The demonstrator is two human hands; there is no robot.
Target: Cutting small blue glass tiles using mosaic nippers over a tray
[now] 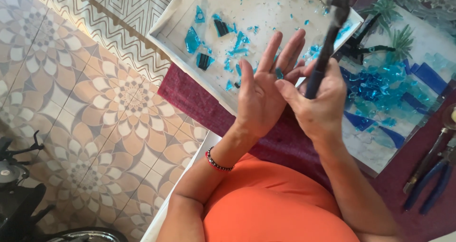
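We cannot see the top of the dark tool [327, 42]: its upper end blurs and runs out past the frame's edge, so its kind stays unclear. Our right hand [317, 106] grips its handle with fingers curled tight round it. Our left hand [263, 92] is spread flat, palm up, fingers wide apart, with one small blue glass chip [279, 73] lying on the fingers. Both hands hover just in front of the white tray [166, 30], which holds many blue glass shards, too scattered to count; several of the larger ones lie to the left. Right of the tray lies a mosaic panel [380, 90] with blue pieces and palm shapes, partly hidden by our right hand. Further right, two pliers [434, 175] are cut off by the edge.
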